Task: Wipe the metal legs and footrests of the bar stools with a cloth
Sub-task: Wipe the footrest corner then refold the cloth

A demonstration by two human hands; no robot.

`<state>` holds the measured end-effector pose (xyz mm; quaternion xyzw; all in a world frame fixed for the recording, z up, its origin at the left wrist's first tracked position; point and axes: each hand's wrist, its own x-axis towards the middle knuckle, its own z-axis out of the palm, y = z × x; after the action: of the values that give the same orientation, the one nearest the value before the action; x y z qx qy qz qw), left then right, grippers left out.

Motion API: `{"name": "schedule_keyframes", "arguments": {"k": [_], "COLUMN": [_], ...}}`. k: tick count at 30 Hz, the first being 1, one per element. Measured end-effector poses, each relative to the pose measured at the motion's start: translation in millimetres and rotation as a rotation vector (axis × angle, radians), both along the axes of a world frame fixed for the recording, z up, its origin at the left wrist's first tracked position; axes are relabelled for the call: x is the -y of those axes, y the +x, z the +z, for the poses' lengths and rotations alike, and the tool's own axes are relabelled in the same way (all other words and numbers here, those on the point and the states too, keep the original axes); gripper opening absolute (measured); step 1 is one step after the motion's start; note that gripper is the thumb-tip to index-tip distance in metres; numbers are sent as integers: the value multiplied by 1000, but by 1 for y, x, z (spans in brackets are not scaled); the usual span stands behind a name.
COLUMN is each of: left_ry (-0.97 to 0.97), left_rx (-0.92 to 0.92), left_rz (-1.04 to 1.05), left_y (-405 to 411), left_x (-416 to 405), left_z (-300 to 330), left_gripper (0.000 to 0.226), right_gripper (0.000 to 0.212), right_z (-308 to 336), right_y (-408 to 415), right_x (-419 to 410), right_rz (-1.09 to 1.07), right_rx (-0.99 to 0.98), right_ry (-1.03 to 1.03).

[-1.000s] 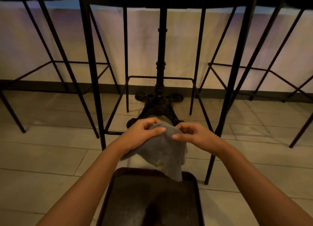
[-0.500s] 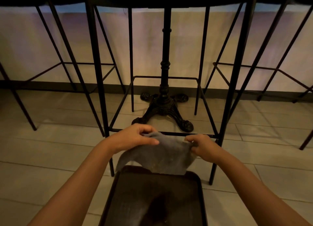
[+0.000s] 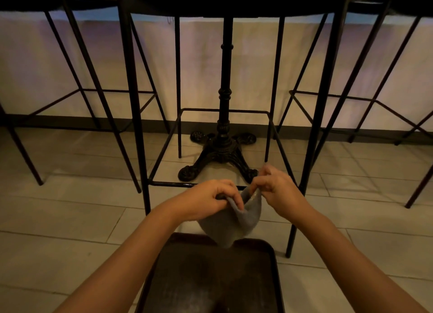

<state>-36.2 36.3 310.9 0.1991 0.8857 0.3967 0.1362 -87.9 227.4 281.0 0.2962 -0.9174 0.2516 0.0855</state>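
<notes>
A grey cloth hangs folded between my two hands, right in front of the near footrest bar of the middle bar stool. My left hand grips the cloth's left top edge with curled fingers. My right hand pinches its right top edge, slightly higher. The stool's black metal legs stand left and right of my hands. Whether the cloth touches the footrest bar, which runs behind my hands, I cannot tell.
A dark tray lies just below the cloth. A black cast-iron table pedestal stands behind the stool. More bar stools flank it at left and right. The floor is pale tile; a wall runs behind.
My hands have come closer together, folding the spread cloth into a hanging pouch. Both hands have shifted slightly right and toward the footrest bar.
</notes>
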Motion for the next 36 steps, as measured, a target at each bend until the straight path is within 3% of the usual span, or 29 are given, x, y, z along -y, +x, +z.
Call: {"name": "schedule_keyframes", "arguments": {"k": [4, 7, 10, 12, 15, 19, 23, 26, 36], "left_ry": [146, 192, 192, 205, 320, 394, 392, 420, 391], "left_rx": [-95, -217, -338, -329, -158, -64, -79, -77, -106], "left_rz": [104, 187, 215, 228, 207, 225, 271, 284, 384], "left_y": [-2, -6, -11, -14, -16, -16, -17, -18, -17], "left_x": [-9, -10, -7, -6, -3, -2, -2, -1, 19], "left_z": [-3, -9, -16, -16, -15, -17, -18, -14, -12], "left_gripper": [20, 12, 22, 28, 22, 22, 21, 18, 8], "right_gripper": [37, 34, 28, 23, 22, 26, 33, 25, 5], "right_z": [4, 10, 18, 21, 23, 24, 23, 14, 15], "right_y": [5, 8, 12, 13, 12, 13, 10, 13, 12], "right_x": [-3, -5, -2, -1, 0, 0, -1, 3, 0], "right_rz": [90, 160, 241, 279, 284, 257, 113, 147, 259], "right_rx": [196, 398, 529, 597, 647, 620, 264, 158, 293], "right_ry": [-167, -363, -463, -504, -546, -509, -58, 121, -47]}}
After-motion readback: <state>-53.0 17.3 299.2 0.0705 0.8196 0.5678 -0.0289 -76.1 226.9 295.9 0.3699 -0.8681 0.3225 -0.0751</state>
